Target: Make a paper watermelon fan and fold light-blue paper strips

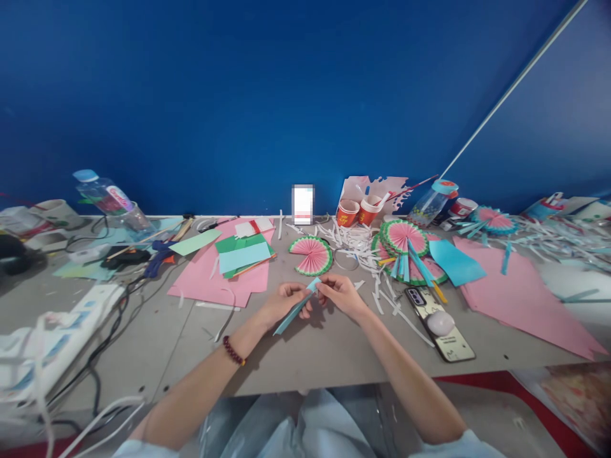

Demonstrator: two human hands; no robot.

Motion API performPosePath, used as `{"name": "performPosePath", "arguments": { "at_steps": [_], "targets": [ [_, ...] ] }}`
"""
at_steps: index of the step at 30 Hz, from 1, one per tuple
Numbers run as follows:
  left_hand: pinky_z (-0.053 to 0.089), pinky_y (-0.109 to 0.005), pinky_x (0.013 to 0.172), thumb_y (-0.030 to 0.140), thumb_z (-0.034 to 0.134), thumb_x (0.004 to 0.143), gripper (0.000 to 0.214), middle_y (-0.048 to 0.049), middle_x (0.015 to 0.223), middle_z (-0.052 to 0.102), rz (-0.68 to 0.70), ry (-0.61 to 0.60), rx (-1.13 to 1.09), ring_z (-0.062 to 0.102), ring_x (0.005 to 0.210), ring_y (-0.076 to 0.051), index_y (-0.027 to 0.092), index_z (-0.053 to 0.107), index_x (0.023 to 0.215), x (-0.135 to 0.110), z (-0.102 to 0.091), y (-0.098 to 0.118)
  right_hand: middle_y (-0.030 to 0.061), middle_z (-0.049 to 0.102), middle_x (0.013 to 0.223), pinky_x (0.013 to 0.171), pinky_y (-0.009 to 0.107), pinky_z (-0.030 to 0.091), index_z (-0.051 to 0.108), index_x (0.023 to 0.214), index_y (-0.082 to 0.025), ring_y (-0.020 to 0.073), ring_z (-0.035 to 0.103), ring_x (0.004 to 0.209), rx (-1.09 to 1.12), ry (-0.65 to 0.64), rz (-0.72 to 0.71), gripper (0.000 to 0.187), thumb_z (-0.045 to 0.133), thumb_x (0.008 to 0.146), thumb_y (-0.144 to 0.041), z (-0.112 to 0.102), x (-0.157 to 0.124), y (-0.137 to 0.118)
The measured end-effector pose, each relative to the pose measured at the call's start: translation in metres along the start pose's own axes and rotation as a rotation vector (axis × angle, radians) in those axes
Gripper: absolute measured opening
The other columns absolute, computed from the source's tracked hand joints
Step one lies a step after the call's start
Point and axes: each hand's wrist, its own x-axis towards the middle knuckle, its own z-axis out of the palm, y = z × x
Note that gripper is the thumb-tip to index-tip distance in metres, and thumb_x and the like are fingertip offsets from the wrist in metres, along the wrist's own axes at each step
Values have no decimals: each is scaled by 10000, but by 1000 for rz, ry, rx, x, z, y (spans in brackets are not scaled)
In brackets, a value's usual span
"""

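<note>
Between my two hands is a narrow folded strip of light blue paper (289, 318), slanting from lower left to upper right above the table. My left hand (288, 299) pinches it around the middle, thumb on top. At its upper end, the fingertips of my right hand (341, 294) grip the paper. Just beyond my hands lies a pleated paper fan (310, 255), pink with a green rim and dark specks like a watermelon slice, a wedge open on its left side.
Left of the hands lie pink sheets (191, 277) under green and blue paper (244, 257). White paper scraps (353, 245), red paper cups (348, 213) and more watermelon fans (405, 238) are at right. A phone (453, 346) and a power strip (62, 337) flank the near table.
</note>
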Motion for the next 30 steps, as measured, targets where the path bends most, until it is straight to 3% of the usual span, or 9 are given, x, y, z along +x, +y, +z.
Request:
{"name": "performPosePath", "arguments": {
  "at_steps": [21, 30],
  "targets": [
    [428, -195, 453, 451, 714, 663, 358, -24, 557, 617, -28, 43, 28, 540, 412, -84, 112, 607, 704, -2, 4, 5, -19, 574, 550, 452, 206, 459, 588, 668, -159, 96, 553, 474, -23, -1, -4, 318, 631, 751, -463, 2, -2, -7],
    [453, -193, 497, 429, 661, 737, 317, -25, 592, 625, 4, -81, -82, 578, 461, -93, 119, 606, 771, -2, -1, -4, -16, 612, 590, 503, 233, 487, 627, 732, -162, 100, 567, 491, 54, -17, -34, 260, 686, 704, -414, 1, 0, -3]
  ]
}}
